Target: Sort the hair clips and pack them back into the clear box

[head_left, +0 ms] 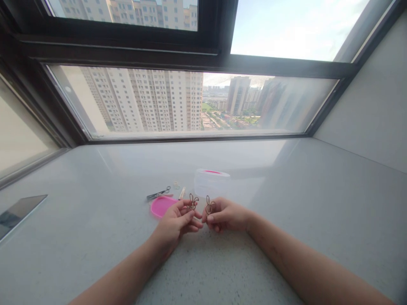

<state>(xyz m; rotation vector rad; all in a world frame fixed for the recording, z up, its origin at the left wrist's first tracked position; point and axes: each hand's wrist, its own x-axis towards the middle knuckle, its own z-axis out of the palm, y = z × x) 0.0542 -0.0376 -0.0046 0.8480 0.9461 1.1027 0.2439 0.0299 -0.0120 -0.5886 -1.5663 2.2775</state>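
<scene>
Between thumb and fingers, my left hand (182, 217) pinches a brown looped piece (192, 202) that looks like bent wire or cord. A similar brown looped piece (208, 206) is upright in the closed fingers of my right hand (222, 215). The two hands are close together over the counter, their fingertips nearly touching. Behind my left hand lies a pink oval lid or tray (161, 206), partly covered by the fingers. Just past my right hand stands a clear plastic container (211, 184) with a pink strip on top.
Dark-handled scissors or a similar tool (159, 193) lie beyond the pink oval. A small pale tool (182, 193) and a tiny clear item (177, 185) are beside them. A flat glossy panel (20, 215) rests at the left. The speckled counter (286, 190) reaches the window frame (190, 140).
</scene>
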